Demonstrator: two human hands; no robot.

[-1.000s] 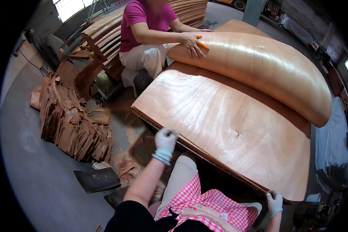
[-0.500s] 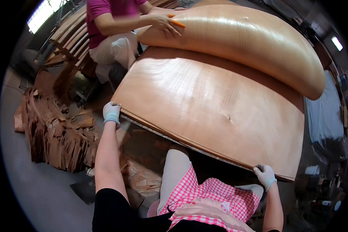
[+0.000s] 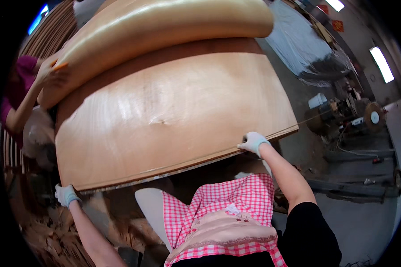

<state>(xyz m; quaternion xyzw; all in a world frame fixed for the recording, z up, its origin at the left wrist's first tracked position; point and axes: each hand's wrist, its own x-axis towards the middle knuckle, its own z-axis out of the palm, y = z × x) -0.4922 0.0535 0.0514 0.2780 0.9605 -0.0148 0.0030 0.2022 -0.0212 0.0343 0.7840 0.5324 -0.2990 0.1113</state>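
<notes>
A broad sheet of pale wood veneer [image 3: 173,104] lies on top of a thin stack, its near edge above my knees. At the near left corner, my gloved left hand [image 3: 67,195] is closed on the sheet's edge. My right hand [image 3: 254,143], gloved too, pinches the same edge short of the near right corner. How many layers each hand grips is hidden. Across the far part, another veneer sheet [image 3: 165,26] curls over in a large roll. A co-worker's hand [image 3: 53,75] with something orange presses on the left end of that roll.
Stacked veneer sheets [image 3: 53,31] stand at the far left, and torn brown scraps [image 3: 60,242] lie on the floor at lower left. Plastic-covered material [image 3: 294,44] is at the far right. Nearer are a white bucket [image 3: 317,100] and machinery with a wheel [image 3: 374,117].
My view has swung to the right, so the sheet and co-worker appear farther left. Both my hands stay on the near edge. The far sheet remains curled over.
</notes>
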